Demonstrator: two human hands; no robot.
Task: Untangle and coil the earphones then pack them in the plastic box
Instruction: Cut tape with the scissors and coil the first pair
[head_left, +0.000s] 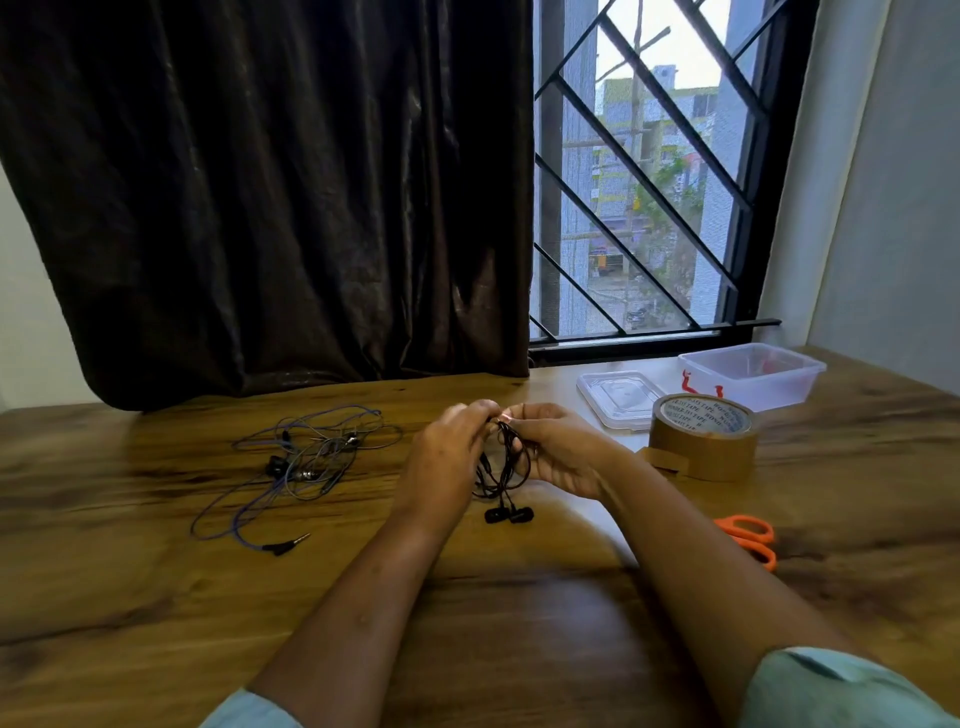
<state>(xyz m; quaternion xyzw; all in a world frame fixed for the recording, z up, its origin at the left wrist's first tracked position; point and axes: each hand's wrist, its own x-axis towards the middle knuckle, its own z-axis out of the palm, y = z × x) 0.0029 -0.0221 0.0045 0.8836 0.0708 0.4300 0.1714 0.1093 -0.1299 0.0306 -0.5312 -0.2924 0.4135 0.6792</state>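
Hanging in loops between both hands, the black earphones are pinched by fingers at the top.

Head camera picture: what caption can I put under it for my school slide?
Both hands, left hand and right hand, hold coiled black earphones above the wooden table, open plastic box waiting nearby.

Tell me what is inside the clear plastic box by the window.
Inside the clear plastic box lies something red, seemingly a coiled cord, seen hazily through the wall. The frosted plastic blurs the rest of the floor, so other contents cannot be ruled out.
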